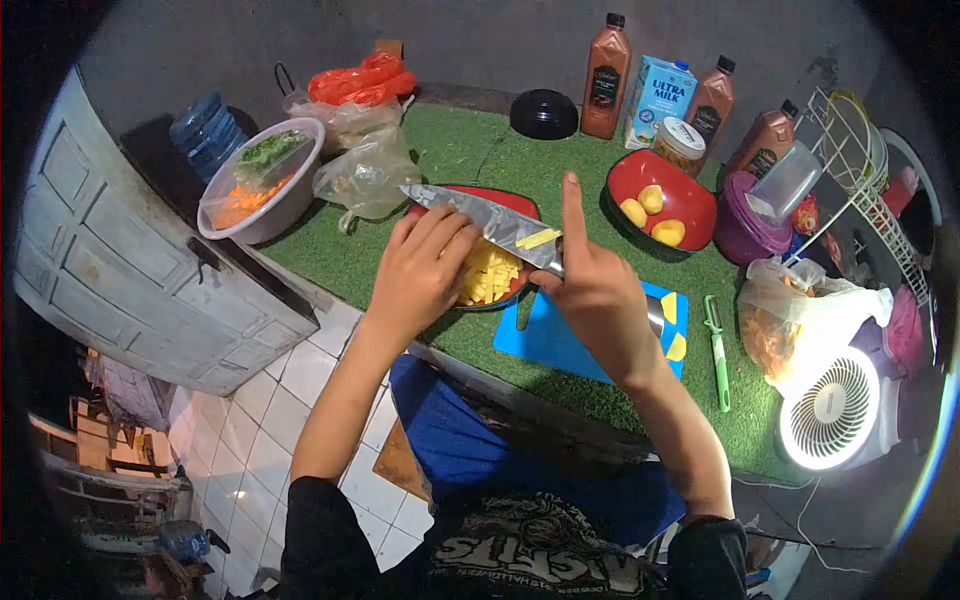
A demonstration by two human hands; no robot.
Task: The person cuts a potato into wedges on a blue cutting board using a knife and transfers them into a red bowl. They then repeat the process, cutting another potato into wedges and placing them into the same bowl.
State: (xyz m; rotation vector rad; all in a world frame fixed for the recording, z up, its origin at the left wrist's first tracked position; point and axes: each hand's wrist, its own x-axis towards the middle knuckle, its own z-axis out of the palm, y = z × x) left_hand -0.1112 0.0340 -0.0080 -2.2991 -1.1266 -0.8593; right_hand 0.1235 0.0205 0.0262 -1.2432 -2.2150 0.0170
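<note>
My right hand [600,300] grips the handle end of a large kitchen knife [490,213], its index finger pointing up off the handle. The blade lies tilted over a red bowl [527,205], with a few pale yellow potato sticks [540,238] stuck to it. My left hand [428,262] has its fingers bent and close together against the blade; the fingertips are partly hidden. Cut potato pieces [490,278] fill the bowl below. Under my right hand is a blue cutting board [550,345], with potato slices [677,347] at its right edge.
A second red bowl [690,192] holds peeled potatoes [668,232]. Right of the board lie a green peeler [718,355] and a lit white fan [830,405]. A white basin [265,232] with shredded vegetables stands left, beside plastic bags [370,175]. Bottles [605,80] and a milk carton [658,100] line the back.
</note>
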